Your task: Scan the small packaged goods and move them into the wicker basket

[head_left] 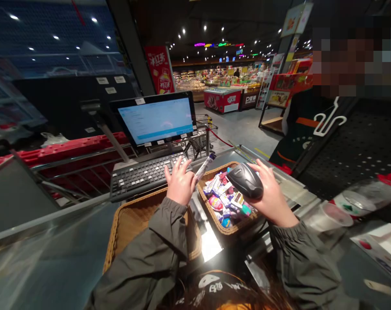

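My left hand (180, 183) is over the right end of a black keyboard (143, 175), fingers spread toward the keys. A slim white-and-purple wrapped candy stick (204, 168) juts out from beside its thumb, held against the hand. My right hand (273, 196) is wrapped round a black barcode scanner (245, 180), above a wicker basket (227, 230) full of wrapped sweets (223, 196). Left of that basket, under my left forearm, lies a second wicker basket (133, 215) with its bare inside showing.
A lit monitor (156, 120) stands behind the keyboard. At the right are a clear jar with a red lid (365, 198), a plastic cup (331, 217) and an opened box (381, 247). Another person in a dark apron (298, 125) stands beyond a black perforated panel (366, 142).
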Tool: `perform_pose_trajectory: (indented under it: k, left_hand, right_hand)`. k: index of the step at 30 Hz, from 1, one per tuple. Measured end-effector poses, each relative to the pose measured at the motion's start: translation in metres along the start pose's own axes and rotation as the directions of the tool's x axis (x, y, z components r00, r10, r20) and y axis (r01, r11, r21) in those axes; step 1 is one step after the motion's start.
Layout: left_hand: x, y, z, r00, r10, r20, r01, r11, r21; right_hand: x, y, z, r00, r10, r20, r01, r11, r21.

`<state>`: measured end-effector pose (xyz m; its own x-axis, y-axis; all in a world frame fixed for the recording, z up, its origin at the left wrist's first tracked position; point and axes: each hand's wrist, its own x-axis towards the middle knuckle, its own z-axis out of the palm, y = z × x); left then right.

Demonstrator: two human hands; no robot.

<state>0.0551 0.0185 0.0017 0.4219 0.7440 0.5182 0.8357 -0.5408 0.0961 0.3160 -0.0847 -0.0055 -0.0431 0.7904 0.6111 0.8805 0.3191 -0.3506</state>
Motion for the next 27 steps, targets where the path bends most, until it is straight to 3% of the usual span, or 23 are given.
perform_pose_trajectory:
  k: [7, 16, 22, 27]
  left_hand:
    - [-0.021, -0.041, -0.024, 0.997, -0.07, 0.042, 0.071, 0.997, -0.018]
    - [-0.049, -0.09, -0.036, 0.984, -0.169, 0.062, 0.169, 0.986, 0.004]
    - [-0.061, -0.107, -0.04, 0.979, -0.192, 0.064, 0.191, 0.981, 0.018]
    - [-0.065, -0.111, -0.043, 0.977, -0.204, 0.067, 0.203, 0.979, 0.03]
  right_hand:
    - [0.013, -0.048, 0.021, 0.983, -0.113, 0.141, 0.119, 0.993, -0.029]
    - [0.031, -0.082, 0.063, 0.944, -0.237, 0.232, 0.234, 0.971, 0.039]
    - [0.033, -0.103, 0.069, 0.933, -0.248, 0.262, 0.235, 0.969, 0.081]
    - [0.035, -0.107, 0.073, 0.923, -0.277, 0.267, 0.258, 0.961, 0.103]
